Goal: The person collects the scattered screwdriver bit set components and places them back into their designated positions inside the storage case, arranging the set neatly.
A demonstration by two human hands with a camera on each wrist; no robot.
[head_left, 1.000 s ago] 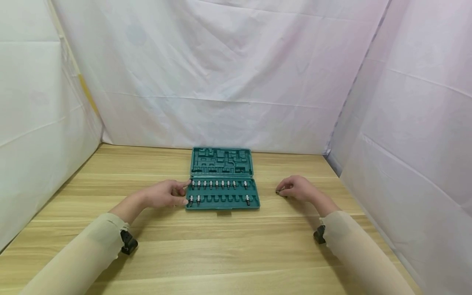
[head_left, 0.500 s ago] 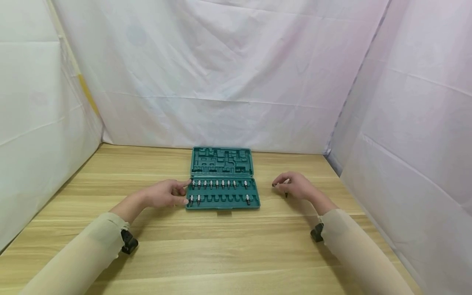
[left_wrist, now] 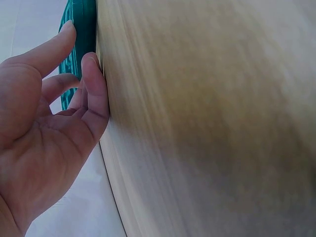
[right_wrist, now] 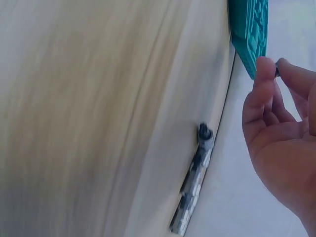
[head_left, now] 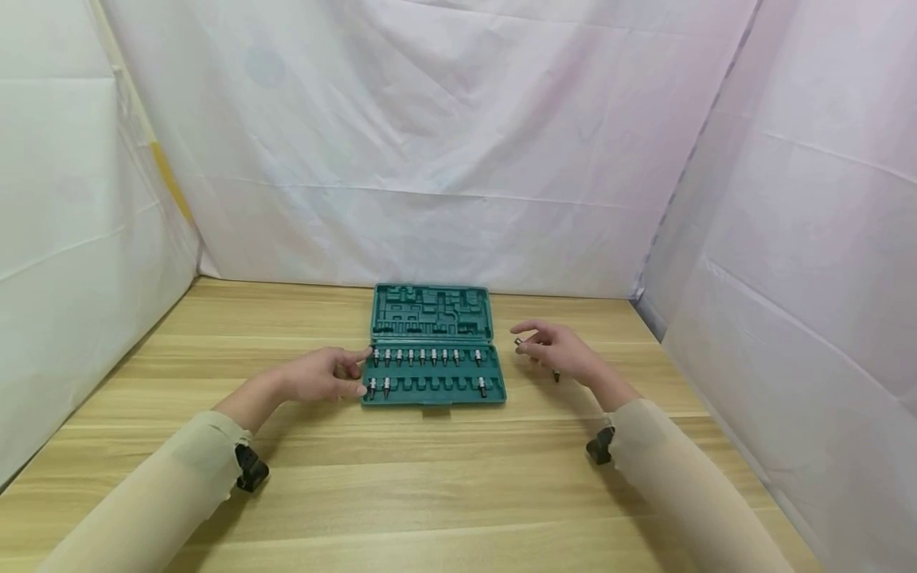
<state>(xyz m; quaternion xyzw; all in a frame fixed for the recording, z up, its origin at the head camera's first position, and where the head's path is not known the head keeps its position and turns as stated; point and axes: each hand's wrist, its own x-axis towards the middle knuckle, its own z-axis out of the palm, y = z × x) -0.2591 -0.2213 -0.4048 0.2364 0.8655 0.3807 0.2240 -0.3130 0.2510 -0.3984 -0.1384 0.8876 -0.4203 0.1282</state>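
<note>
An open green bit case [head_left: 433, 374] lies at the table's middle, its lid [head_left: 430, 312] flat behind the tray. Several silver bits [head_left: 423, 357] fill the tray's back row; three more stand in the front row. My left hand [head_left: 361, 372] rests against the case's left edge, fingers relaxed and touching the green plastic [left_wrist: 79, 44]. My right hand [head_left: 526, 338] hovers just right of the case and pinches a small bit [head_left: 518, 342] between thumb and finger [right_wrist: 264, 69]. A slim dark driver tool [right_wrist: 195, 192] lies on the table below that hand.
The wooden table [head_left: 430, 477] is walled by white cloth [head_left: 430, 159] at the back and on both sides. A black camera mount sits on each wrist [head_left: 251, 469].
My right hand has lifted off the table and moved left and back toward the case with the small bit pinched. The left hand and case have stayed put.
</note>
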